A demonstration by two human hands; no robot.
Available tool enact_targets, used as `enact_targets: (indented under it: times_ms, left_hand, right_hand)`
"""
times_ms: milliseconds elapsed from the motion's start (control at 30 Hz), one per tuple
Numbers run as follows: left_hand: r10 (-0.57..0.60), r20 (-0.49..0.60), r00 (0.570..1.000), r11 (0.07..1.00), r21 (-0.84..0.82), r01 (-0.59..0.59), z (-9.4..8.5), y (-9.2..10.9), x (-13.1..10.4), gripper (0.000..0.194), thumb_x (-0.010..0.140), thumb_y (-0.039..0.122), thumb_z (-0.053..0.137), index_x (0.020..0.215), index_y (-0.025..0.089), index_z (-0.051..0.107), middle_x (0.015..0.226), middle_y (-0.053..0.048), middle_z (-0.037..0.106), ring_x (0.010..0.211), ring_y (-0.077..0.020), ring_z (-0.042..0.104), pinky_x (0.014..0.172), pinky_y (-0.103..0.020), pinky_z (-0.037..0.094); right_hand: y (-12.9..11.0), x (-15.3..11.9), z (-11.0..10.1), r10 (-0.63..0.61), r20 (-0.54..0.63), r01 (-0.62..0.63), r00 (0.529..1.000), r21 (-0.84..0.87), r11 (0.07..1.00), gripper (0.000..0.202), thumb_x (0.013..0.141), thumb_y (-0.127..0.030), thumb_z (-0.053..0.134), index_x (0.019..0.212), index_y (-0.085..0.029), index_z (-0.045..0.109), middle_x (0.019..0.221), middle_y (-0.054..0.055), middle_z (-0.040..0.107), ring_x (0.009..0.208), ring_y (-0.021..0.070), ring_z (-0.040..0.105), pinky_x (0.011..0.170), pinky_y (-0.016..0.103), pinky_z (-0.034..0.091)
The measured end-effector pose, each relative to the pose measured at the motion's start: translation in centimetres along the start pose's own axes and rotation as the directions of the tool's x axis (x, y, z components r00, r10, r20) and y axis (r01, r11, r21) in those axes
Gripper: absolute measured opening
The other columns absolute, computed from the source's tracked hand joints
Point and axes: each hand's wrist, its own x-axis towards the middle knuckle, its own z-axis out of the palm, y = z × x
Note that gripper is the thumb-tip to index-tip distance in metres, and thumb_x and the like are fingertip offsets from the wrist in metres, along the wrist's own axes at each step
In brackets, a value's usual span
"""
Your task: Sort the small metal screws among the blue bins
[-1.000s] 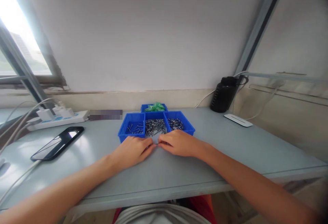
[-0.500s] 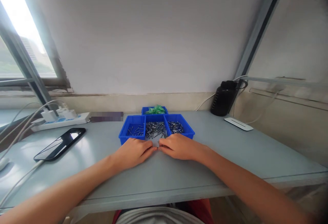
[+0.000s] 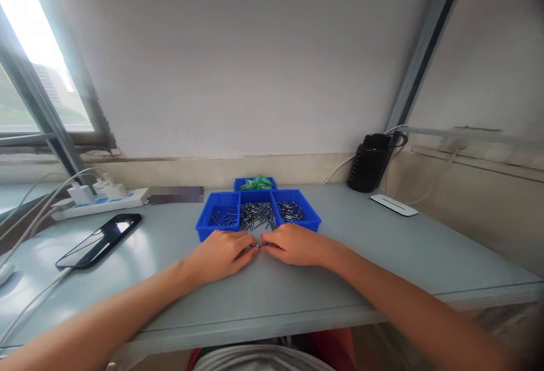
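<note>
My left hand (image 3: 223,255) and my right hand (image 3: 300,244) meet fingertip to fingertip just in front of the blue bins. Between them shows a small, thin metal pin (image 3: 255,245), pinched at both ends; its exact kind is too small to make out. A few thin metal pieces lie in the left blue bin (image 3: 218,227). A fuller heap of them fills the right blue bin (image 3: 312,212). Between these two bins is a loose pile of metal pins (image 3: 257,215). My fingers partly cover the near side of the pile.
At the back, a small blue bin (image 3: 255,195) holds green plastic (image 3: 258,182). A phone (image 3: 100,241) and a white power strip (image 3: 102,203) with cables lie to the left. A black bottle (image 3: 369,164) and a flat white device (image 3: 393,205) are at the right.
The fingertips have parted slightly, so more of the metal pin shows between them. Otherwise both hands keep nearly the same place, and the view has shifted a little.
</note>
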Motion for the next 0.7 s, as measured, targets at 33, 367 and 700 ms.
enact_targets:
  times_ms: [33, 367, 700]
  left_hand:
    - [-0.006, 0.017, 1.0, 1.0, 0.005, 0.006, 0.05, -0.06, 0.0, 0.026, 0.092, 0.03, 0.033, 0.086, 0.018, 0.056, 0.073, -0.001, 0.06, 0.065, -0.0134, 0.058, 0.058, -0.023, 0.039]
    - [-0.002, 0.095, 0.995, 1.0, 0.011, 0.001, 0.56, -0.54, -0.11, 0.028, 0.092, 0.031, 0.033, 0.082, 0.018, 0.056, 0.073, -0.001, 0.062, 0.064, -0.0134, 0.059, 0.058, -0.023, 0.039]
    - [0.004, 0.062, 0.998, 1.0, 0.027, -0.005, 0.43, -0.34, -0.04, 0.021, 0.091, 0.03, 0.037, 0.085, 0.02, 0.055, 0.077, 0.001, 0.06, 0.067, -0.0144, 0.058, 0.059, -0.024, 0.04]
  right_hand:
    - [0.05, -0.01, -0.01, 0.008, 0.002, -0.008, 1.0, -0.004, 1.0, 0.027, 0.09, -0.033, 0.037, 0.082, -0.018, 0.058, 0.071, 0.003, 0.062, 0.065, 0.0151, 0.055, 0.055, 0.023, 0.032]
    - [-0.37, -0.23, -0.49, -0.019, -0.076, 0.022, 0.997, 0.027, 0.999, 0.022, 0.09, -0.032, 0.038, 0.084, -0.019, 0.055, 0.066, 0.001, 0.06, 0.061, 0.013, 0.053, 0.055, 0.022, 0.029]
    - [-0.32, -0.26, -0.56, -0.027, -0.065, 0.028, 0.998, 0.015, 0.999, 0.022, 0.09, -0.028, 0.038, 0.082, -0.018, 0.056, 0.067, 0.001, 0.06, 0.062, 0.0132, 0.053, 0.055, 0.022, 0.029]
